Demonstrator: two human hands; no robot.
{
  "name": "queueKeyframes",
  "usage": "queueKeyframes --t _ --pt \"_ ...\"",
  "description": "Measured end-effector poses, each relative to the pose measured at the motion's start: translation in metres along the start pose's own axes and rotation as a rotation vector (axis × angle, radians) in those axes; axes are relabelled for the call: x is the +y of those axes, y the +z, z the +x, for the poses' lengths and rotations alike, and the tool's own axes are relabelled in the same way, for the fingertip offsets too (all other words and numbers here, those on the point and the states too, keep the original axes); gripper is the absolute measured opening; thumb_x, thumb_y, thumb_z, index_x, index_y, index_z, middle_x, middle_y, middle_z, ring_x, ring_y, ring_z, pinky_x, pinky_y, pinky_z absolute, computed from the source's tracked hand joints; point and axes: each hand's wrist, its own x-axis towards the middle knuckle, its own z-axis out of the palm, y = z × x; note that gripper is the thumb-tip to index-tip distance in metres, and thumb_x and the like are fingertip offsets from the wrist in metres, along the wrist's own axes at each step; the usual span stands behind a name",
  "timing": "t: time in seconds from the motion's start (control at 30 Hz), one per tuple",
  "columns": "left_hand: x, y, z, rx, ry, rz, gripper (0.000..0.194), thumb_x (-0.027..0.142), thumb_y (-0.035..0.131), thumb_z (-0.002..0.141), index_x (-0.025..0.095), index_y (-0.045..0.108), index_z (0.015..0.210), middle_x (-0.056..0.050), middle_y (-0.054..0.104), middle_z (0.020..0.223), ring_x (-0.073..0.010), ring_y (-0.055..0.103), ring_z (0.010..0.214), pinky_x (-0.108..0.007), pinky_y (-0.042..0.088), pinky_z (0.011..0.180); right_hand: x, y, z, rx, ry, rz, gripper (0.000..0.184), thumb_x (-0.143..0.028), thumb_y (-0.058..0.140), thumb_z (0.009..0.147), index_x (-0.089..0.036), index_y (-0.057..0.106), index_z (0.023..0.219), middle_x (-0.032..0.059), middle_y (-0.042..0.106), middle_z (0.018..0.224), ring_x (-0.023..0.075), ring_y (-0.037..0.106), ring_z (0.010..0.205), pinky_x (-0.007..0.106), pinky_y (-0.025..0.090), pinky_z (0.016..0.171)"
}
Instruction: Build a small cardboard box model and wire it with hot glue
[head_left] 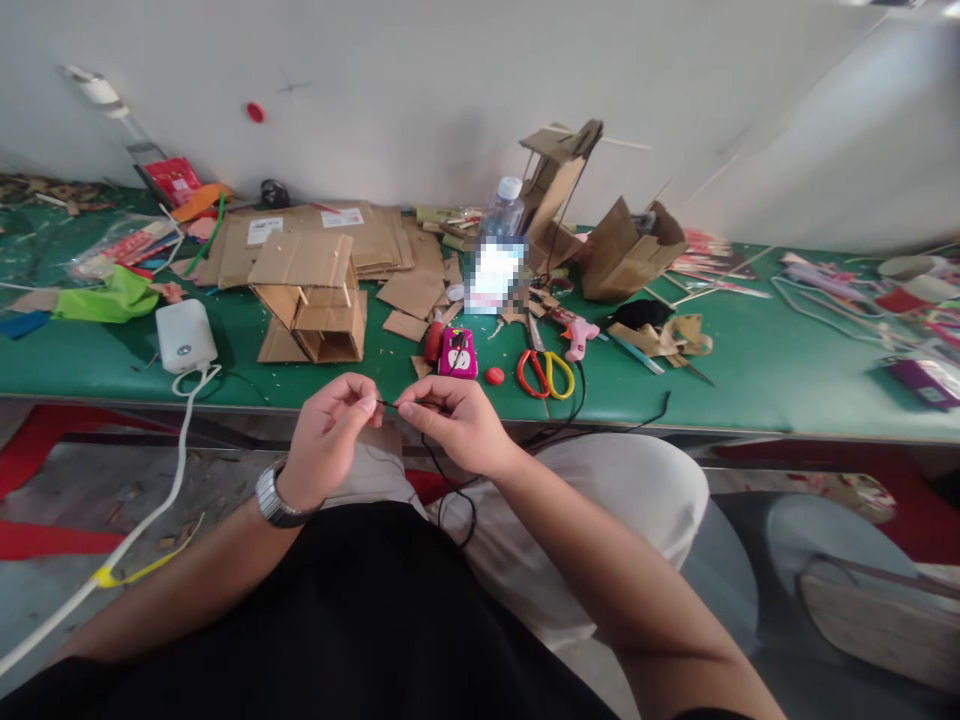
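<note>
A thin black cord (pixel 450 487) is pinched between both hands, its loose length looping down over my lap. My left hand (pixel 330 435), with a metal-banded watch on the wrist, grips one end between thumb and fingertips. Facing it, my right hand (pixel 461 420) pinches the cord a short way along, so a little of it shows between the fingertips. Just beyond my hands, on the green table, lie a magenta box with a white cartoon face (pixel 459 353), a small red ball (pixel 495 376) and scissors with red and yellow handles (pixel 546 375).
A cardboard structure (pixel 319 290) stands left of centre on the green table (pixel 420 408). A pink glue gun (pixel 579 337), a plastic bottle (pixel 505 210) and a cardboard box (pixel 630 250) are to the right. The white power adapter (pixel 185 335) has a cable hanging over the edge.
</note>
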Motion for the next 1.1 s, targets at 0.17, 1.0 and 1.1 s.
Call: queueKeyframes --t 0.17,1.0,1.1 --pt "-0.002 0.0 0.001 0.031 0.037 0.003 0.017 0.034 0.068 0.099 0.021 0.065 0.089 -0.001 0.06 0.083 -0.0163 0.057 0.079 -0.031 0.048 0.076 -0.005 0.0 0.0 0.017 0.026 0.004 0.042 -0.055 0.082 0.085 -0.015 0.072 0.09 -0.0019 0.058 0.07 0.008 0.039 0.059 0.023 0.029 0.052" --pt "0.017 0.006 -0.006 0.045 0.417 0.474 0.009 0.021 0.063 0.101 0.02 0.065 0.092 -0.001 0.066 0.085 -0.013 0.065 0.075 -0.025 0.052 0.07 -0.005 0.0 0.0 0.041 0.055 -0.047 0.049 -0.062 0.083 0.082 -0.015 0.073 0.092 -0.0022 0.056 0.068 0.0086 0.037 0.058 0.024 0.026 0.051" --pt "0.016 0.006 -0.005 0.043 0.399 0.436 0.013 0.023 0.06 0.103 0.02 0.064 0.091 -0.002 0.066 0.086 -0.0128 0.066 0.075 -0.025 0.054 0.072 -0.004 0.0 0.0 0.038 0.06 -0.052 0.049 -0.062 0.082 0.082 -0.015 0.073 0.092 -0.0024 0.055 0.068 0.0086 0.036 0.058 0.024 0.026 0.051"
